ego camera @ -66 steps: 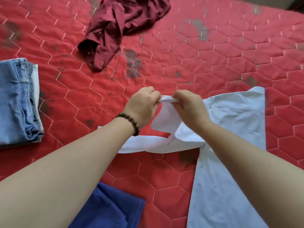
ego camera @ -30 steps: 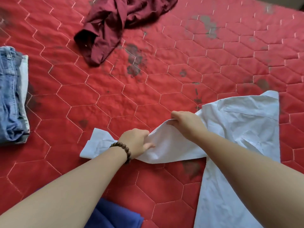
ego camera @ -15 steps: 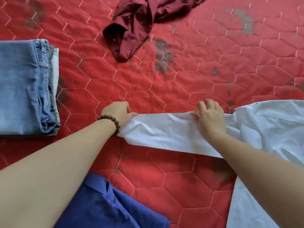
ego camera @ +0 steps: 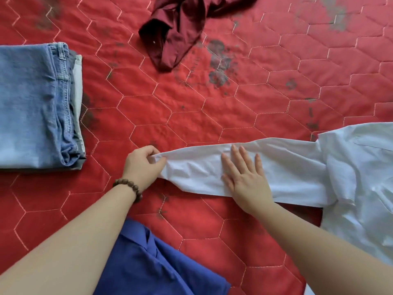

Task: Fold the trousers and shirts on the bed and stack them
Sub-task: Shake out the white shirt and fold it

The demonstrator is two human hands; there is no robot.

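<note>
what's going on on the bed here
A person is folding laundry on a red quilt. The left hand pinches the cuff end of a white shirt sleeve, while the right hand presses flat on the sleeve's middle. Folded jeans sit stacked at the left. A maroon shirt lies crumpled at the top, and a blue shirt waits near the bottom.

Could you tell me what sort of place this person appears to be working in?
Most likely a bedroom: clothes are spread on a bed's red quilted cover, with folded jeans stacked at the left and a white shirt being smoothed flat.
</note>
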